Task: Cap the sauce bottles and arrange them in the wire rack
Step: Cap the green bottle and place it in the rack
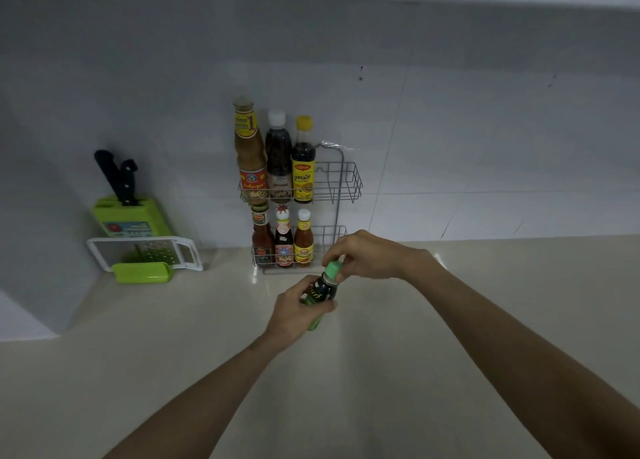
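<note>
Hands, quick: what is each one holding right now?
Left hand: grips the dark sauce bottle.
Right hand: pinches the green cap on it.

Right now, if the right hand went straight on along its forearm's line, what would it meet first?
The right hand pinches the green cap of the green bottle. Past it, likely the small yellow-labelled bottle on the lower tier of the wire rack, though depth is unclear.

Dim light — pale tiled wall (485,129) above a glossy beige counter (381,372).
</note>
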Motion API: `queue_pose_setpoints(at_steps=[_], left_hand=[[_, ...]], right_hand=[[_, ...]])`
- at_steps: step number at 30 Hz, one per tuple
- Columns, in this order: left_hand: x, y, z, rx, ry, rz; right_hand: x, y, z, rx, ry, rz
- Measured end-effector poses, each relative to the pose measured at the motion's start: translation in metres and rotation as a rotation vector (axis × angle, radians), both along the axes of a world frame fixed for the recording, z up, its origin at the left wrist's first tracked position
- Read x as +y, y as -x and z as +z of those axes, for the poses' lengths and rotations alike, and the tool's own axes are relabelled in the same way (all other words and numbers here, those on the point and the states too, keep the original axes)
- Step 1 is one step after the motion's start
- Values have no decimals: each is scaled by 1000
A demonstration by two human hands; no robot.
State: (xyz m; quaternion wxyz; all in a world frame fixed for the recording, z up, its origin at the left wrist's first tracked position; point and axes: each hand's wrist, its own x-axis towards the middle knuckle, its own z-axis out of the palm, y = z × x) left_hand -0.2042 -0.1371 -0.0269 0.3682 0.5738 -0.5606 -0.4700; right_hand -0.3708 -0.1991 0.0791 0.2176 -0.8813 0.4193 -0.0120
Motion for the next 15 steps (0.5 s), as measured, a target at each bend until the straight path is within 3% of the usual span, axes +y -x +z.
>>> queue_pose_setpoints(at_steps=[8, 13, 15], left_hand=[[18, -3, -4, 39, 26, 110], [13, -21, 2, 213, -101, -88], [11, -23, 5, 200, -80, -89]], right_hand=[[13, -15, -7, 71, 11, -26], [10, -15, 9, -22, -18, 66], [7, -15, 16, -31, -39, 60]])
